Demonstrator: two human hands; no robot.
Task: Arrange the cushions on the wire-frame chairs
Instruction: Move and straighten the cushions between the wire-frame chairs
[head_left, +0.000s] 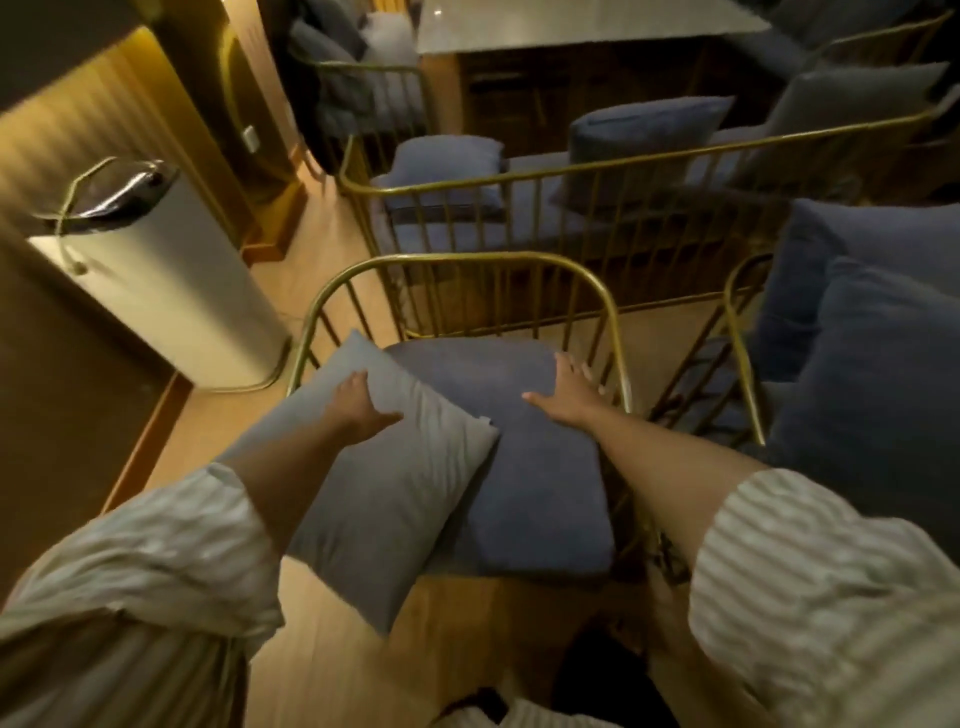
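A gold wire-frame chair (467, 265) stands right in front of me, its back rail away from me. A dark blue seat cushion (530, 467) lies on its seat. A lighter grey-blue throw cushion (384, 499) lies tilted over the seat's left side, overhanging the front edge. My left hand (361, 402) grips this grey cushion near its far edge. My right hand (569, 389) rests flat, fingers spread, on the far right corner of the blue seat cushion, close to the chair's right side rail.
A gold wire-frame sofa (597, 171) with several blue cushions stands behind the chair. Another wire chair (743, 332) piled with dark blue cushions (878, 364) is at the right. A white cylindrical bin (171, 291) stands at the left on the wooden floor. A table (571, 26) stands at the back.
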